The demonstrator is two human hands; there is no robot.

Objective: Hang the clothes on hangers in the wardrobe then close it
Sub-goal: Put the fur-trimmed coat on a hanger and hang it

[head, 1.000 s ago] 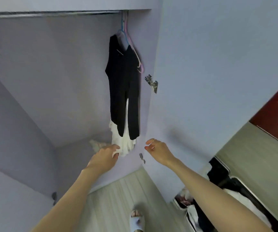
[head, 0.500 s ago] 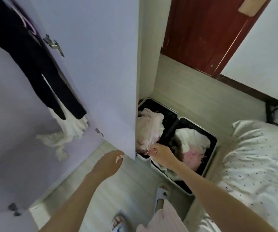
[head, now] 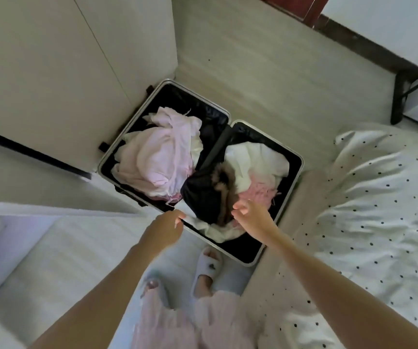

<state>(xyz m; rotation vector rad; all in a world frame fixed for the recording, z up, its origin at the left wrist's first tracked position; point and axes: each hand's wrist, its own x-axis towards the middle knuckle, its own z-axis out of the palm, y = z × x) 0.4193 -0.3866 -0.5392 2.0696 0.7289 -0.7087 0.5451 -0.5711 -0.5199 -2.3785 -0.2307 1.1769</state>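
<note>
An open black suitcase (head: 294, 157) lies on the floor, full of loose clothes. A pale pink garment (head: 157, 157) fills its left half. A black garment (head: 202, 197), a white one (head: 255, 159) and a pink one (head: 258, 195) lie in the right half. My left hand (head: 163, 229) hovers over the suitcase's near rim with loosely curled fingers, holding nothing. My right hand (head: 252, 214) is above the black and pink clothes, fingers relaxed and empty. The wardrobe interior and the hung clothes are out of view.
The open wardrobe door (head: 51, 71) stands at the left, its edge close to the suitcase. A bed with a dotted white cover (head: 379, 210) lies along the right. My slippered feet (head: 209, 267) stand just before the suitcase. A dark-framed stand (head: 401, 96) is at far right.
My view has swung from the wardrobe interior down to the suitcase on the floor. Both hands have come down from near the hung clothes to just above the suitcase.
</note>
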